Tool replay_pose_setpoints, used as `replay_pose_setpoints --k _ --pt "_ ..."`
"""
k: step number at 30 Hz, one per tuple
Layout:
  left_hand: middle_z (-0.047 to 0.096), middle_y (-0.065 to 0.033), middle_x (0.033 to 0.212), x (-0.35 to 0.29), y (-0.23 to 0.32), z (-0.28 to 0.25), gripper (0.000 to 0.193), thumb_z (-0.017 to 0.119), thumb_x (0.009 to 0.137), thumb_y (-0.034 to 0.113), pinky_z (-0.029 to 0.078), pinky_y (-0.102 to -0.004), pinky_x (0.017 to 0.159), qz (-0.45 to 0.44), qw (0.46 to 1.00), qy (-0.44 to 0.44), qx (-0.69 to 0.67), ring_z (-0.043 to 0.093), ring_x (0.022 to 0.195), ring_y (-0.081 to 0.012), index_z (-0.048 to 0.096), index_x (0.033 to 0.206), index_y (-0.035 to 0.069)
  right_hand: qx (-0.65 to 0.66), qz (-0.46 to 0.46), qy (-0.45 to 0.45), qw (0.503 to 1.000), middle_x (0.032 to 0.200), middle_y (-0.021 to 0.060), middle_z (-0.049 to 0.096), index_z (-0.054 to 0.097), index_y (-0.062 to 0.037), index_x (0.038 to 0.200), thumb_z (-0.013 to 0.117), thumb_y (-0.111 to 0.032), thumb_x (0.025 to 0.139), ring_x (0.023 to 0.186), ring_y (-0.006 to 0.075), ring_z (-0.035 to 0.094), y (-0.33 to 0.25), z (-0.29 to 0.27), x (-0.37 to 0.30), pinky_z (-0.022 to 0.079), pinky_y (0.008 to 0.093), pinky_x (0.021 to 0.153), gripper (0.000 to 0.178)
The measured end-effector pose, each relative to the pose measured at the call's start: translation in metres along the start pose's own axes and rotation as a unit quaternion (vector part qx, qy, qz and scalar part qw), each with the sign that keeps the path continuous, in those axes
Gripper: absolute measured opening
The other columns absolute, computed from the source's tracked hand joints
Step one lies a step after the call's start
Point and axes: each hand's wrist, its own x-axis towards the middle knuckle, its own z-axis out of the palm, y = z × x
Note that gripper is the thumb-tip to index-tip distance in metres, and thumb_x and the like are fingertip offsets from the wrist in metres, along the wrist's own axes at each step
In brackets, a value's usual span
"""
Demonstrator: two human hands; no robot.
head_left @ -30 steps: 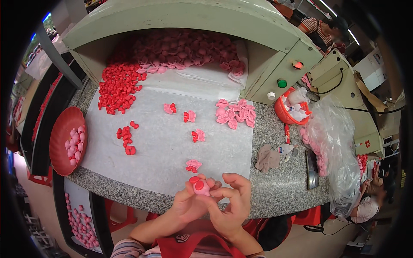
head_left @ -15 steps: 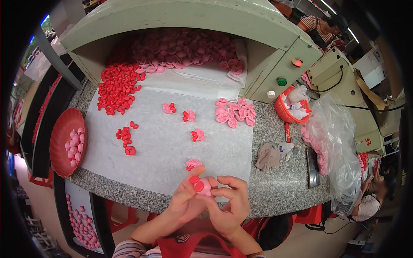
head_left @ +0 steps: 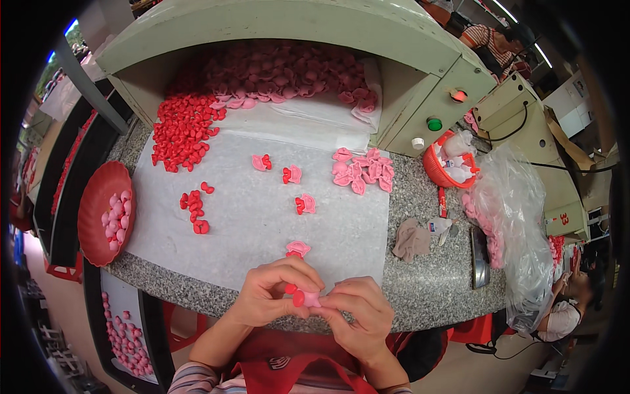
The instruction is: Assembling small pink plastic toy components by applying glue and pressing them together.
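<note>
Both hands meet at the near edge of the granite-look counter (head_left: pixel 433 289), fingertips together on one small piece. Left hand (head_left: pixel 272 292) curls over from the left, thumb and forefinger pinched on the red part (head_left: pixel 298 299); right hand (head_left: pixel 357 308) comes in from the right w/ fingertips pressed on the pink part (head_left: pixel 312 299). The two parts touch each other, held just above the counter's front edge, in front of the red apron (head_left: pixel 289 364).

Just beyond the hands, on the white sheet (head_left: pixel 249 217), lies one pink-and-red piece (head_left: pixel 297 249), near the left hand's knuckles. Farther up the sheet: three more pink/red pairs (head_left: pixel 293 174), spaced apart, roughly in a diagonal row. To the left of them a small cluster of loose red bits (head_left: pixel 193 207). Upper left, a big heap of red bits (head_left: pixel 184 128) spills from the mouth of the grey-green machine housing (head_left: pixel 275 33); inside that opening a wide pile of pink pieces (head_left: pixel 282 75). Right of the pairs, a small pile of pink pieces (head_left: pixel 361 171) sits at the sheet's edge.

Left of the counter, a round red tray (head_left: pixel 88 217) holds a few pale pink pieces. Right side: red basket (head_left: pixel 436 167) w/ white items, a crumpled grey cloth (head_left: pixel 410 238), a clear plastic bag (head_left: pixel 518 217) w/ pink pieces inside. Another person (head_left: pixel 567 308) sits at the far lower right, well apart.
</note>
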Motion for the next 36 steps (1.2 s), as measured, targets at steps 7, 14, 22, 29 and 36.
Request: replay_pose_setpoints --k 7,14,22,29,36 --pt "0.058 -0.0148 0.093 -0.002 -0.007 0.003 0.030 0.077 0.066 0.010 0.047 -0.0259 0.068 0.033 0.999 0.020 0.021 0.058 0.079 -0.0170 0.060 0.090 0.000 -0.018 -0.028 -0.016 0.999 0.077 0.0050 0.059 0.065 -0.0048 0.076 0.074 0.000 0.059 0.070 0.0215 0.058 0.002 -0.003 0.003 0.048 0.0289 0.058 0.020" --pt "0.058 -0.0149 0.092 -0.001 -0.007 0.003 0.027 0.075 0.068 0.010 0.047 -0.0259 0.066 0.063 0.997 0.013 0.047 0.058 0.077 -0.0170 0.061 0.090 0.001 -0.020 -0.042 -0.017 0.999 0.077 0.0053 0.060 0.065 -0.0048 0.077 0.074 0.000 0.058 0.070 0.0223 0.059 0.003 -0.003 0.002 0.048 0.0289 0.058 0.021" --pt "0.058 -0.0155 0.091 -0.003 -0.005 0.008 0.027 0.075 0.069 0.011 0.046 -0.0263 0.066 0.050 0.998 0.015 0.047 0.057 0.077 -0.0173 0.061 0.090 0.001 -0.005 -0.029 -0.015 0.999 0.074 0.0042 0.059 0.064 -0.0052 0.074 0.073 0.000 0.059 0.072 0.0224 0.058 0.006 -0.004 -0.003 0.048 0.0292 0.061 0.018" --pt "0.057 -0.0144 0.093 -0.011 -0.013 0.029 0.033 0.072 0.074 0.019 0.045 -0.0269 0.070 -0.016 0.993 0.032 -0.111 0.056 0.081 -0.0179 0.055 0.095 0.001 0.048 0.022 -0.003 0.999 0.106 0.0145 0.056 0.051 -0.0029 0.114 0.085 -0.024 0.050 0.088 0.0254 0.059 -0.002 0.017 0.001 0.047 0.0342 0.078 0.076" --pt "0.059 -0.0094 0.092 -0.026 -0.020 0.028 0.027 0.058 0.073 -0.009 0.046 -0.0273 0.077 -0.056 0.991 0.062 -0.103 0.057 0.087 -0.0140 0.055 0.099 -0.002 0.075 0.013 -0.046 0.996 0.118 0.0221 0.053 0.052 0.0031 0.112 0.080 -0.028 0.061 0.102 0.0296 0.058 0.012 0.025 -0.003 0.049 0.0334 0.083 0.066"
